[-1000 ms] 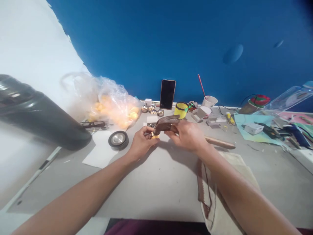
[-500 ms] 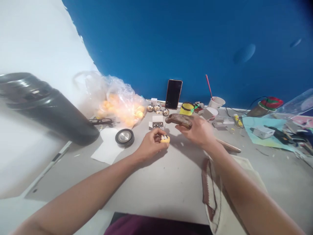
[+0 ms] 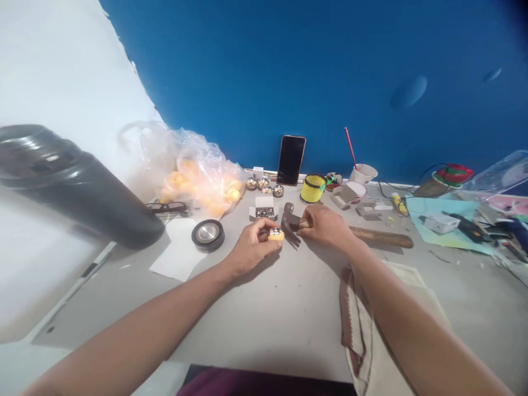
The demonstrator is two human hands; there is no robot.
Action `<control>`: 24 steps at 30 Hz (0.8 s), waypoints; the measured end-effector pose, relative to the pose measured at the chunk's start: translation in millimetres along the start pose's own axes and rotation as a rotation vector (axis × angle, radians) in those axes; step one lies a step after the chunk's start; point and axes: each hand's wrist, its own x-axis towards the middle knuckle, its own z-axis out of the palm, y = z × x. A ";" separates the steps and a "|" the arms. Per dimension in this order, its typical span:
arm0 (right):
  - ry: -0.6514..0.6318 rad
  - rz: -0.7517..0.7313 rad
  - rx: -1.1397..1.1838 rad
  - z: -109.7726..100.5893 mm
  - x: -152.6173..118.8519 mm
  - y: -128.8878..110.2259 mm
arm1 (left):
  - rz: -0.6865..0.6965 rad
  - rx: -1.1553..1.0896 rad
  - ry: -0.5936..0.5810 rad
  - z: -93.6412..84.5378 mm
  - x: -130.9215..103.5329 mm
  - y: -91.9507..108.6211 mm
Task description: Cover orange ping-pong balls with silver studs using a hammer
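Pinched between the fingers of my left hand (image 3: 249, 250) is a small orange ball (image 3: 276, 235) with shiny metal studs on its upper side; the fingers cover part of it. Just to the right, my right hand (image 3: 328, 224) is closed round the wooden shaft of a claw hammer (image 3: 383, 236), close to its head. The hammer's claw points toward me, and its handle extends to the right beneath my wrist. Beyond the ball stands an open white box (image 3: 264, 212) of shiny studs. Several stud-covered balls (image 3: 278, 191) sit behind that box.
A clear plastic bag (image 3: 202, 165) of orange balls lies back left, near a black bottle (image 3: 103, 192) and a round black lid (image 3: 208, 235). A phone (image 3: 291, 160) leans on the wall beside a yellow container (image 3: 312, 188). A cream cloth bag (image 3: 391, 330) lies front right.
My right hand has come down and left with the hammer, whose head has turned so that the claw now points toward me. My left hand still holds the orange ball in nearly the same place.
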 end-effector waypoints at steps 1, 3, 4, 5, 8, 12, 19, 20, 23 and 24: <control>-0.030 -0.011 0.009 -1.0 -0.4 0.7 | -0.003 -0.008 0.004 0.1 0.2 -0.3; -0.071 -0.036 0.017 -2.5 -1.2 1.8 | -0.016 -0.043 0.030 -0.2 1.8 -1.7; -0.076 -0.048 0.024 -2.9 -1.4 2.3 | -0.022 -0.075 0.051 -0.5 3.2 -2.8; -0.068 -0.055 0.036 -3.0 -1.3 2.5 | -0.026 -0.116 0.079 -1.0 4.9 -4.0; 0.011 -0.057 0.113 -3.4 0.8 0.3 | -0.030 -0.258 0.169 -2.3 10.1 -7.5; 0.108 -0.103 0.179 -9.9 10.0 -14.7 | -0.023 -0.356 0.203 -2.8 12.6 -9.1; -0.027 -0.294 -0.085 -19.8 46.4 -71.1 | 0.016 -0.375 0.221 -2.5 10.6 -7.5; -0.056 -0.316 -0.137 -18.4 52.3 -78.6 | 0.028 -0.377 0.237 -2.3 10.6 -7.5; -0.102 -0.356 -0.222 -12.9 66.5 -94.8 | 0.032 -0.380 0.245 -1.9 10.4 -8.5; -0.106 -0.363 -0.231 -11.3 69.3 -97.8 | 0.027 -0.382 0.240 -2.0 10.3 -9.0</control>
